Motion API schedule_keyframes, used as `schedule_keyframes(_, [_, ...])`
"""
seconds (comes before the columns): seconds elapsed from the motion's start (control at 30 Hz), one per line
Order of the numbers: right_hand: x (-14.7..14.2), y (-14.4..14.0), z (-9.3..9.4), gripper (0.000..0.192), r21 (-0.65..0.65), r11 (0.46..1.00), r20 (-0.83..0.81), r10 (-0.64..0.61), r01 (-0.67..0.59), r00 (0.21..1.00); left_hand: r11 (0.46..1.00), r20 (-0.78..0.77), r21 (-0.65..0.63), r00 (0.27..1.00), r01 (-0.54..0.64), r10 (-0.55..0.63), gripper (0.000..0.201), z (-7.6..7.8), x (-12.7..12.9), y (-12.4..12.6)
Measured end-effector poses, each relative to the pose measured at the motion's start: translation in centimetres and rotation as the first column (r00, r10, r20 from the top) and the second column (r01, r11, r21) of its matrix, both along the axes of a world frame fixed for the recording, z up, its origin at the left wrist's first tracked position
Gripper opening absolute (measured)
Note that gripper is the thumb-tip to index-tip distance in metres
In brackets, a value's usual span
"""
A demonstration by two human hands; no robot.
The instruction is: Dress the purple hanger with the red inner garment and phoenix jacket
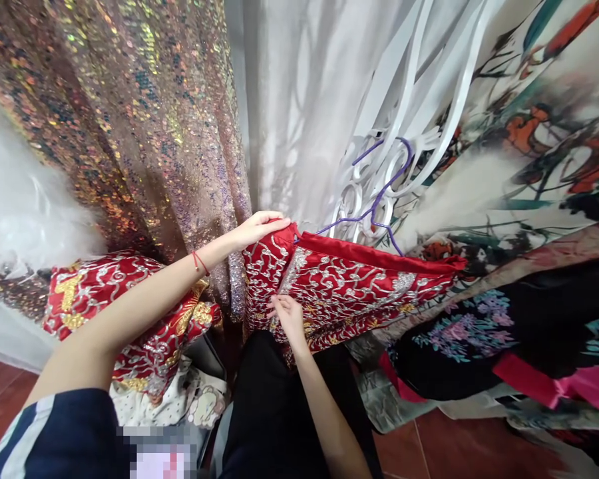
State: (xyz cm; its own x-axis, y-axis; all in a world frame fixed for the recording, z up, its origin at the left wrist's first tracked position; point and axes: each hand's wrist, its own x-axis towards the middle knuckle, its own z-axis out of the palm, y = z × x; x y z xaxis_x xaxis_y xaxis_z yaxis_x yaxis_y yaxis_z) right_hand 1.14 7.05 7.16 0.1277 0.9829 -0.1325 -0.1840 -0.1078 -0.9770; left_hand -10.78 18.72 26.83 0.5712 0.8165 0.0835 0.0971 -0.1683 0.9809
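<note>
A red skirt with silver and gold embroidery and a plain red waistband spreads out before me. Its waistband parts at an opening near my left hand. On the left side of that opening, my left hand is closed over the top edge, fingers lying across the red band. Lower down, my right hand pinches the embroidered cloth along the opening's line; whether a zip pull is between the fingertips I cannot tell. A purple hanger rises from behind the waistband, its hook up against white scrolled metalwork.
A matching red embroidered piece lies in a heap at left, below white fluff. Sequined cloth hangs behind. White curved metalwork stands at the back right, with a black floral garment at right. Reddish tiles form the floor.
</note>
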Motion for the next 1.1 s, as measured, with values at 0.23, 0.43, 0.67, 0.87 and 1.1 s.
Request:
schedule_keyframes(0.23, [-1.1,0.0,-0.5,0.054,-0.022,0.997,-0.162,-0.079,0.077,0.984,1.000,0.018,-0.002,1.000,0.002,-0.002,0.038,0.2,0.1,-0.1])
schedule_keyframes(0.43, [-2.0,0.0,-0.1,0.042,-0.090,0.988,-0.311,-0.149,0.127,0.939,0.999,0.025,-0.034,1.000,-0.009,0.010,0.035,0.2,0.1,-0.2])
schedule_keyframes(0.67, [-2.5,-0.1,0.3,0.035,-0.151,0.981,-0.411,-0.176,0.124,0.894,0.999,0.030,-0.035,1.000,0.004,-0.002,0.031,0.3,0.1,-0.2])
schedule_keyframes(0.87, [-2.5,-1.5,1.1,0.026,-0.070,0.979,-0.376,-0.202,0.190,0.904,1.000,0.026,-0.015,1.000,0.001,-0.001,0.028,0.6,0.1,-0.2])
schedule_keyframes(1.1, [-2.6,-2.0,1.7,0.029,-0.022,0.973,-0.352,-0.221,0.228,0.910,1.000,0.023,-0.012,1.000,-0.016,0.016,0.029,0.7,0.3,-0.3])
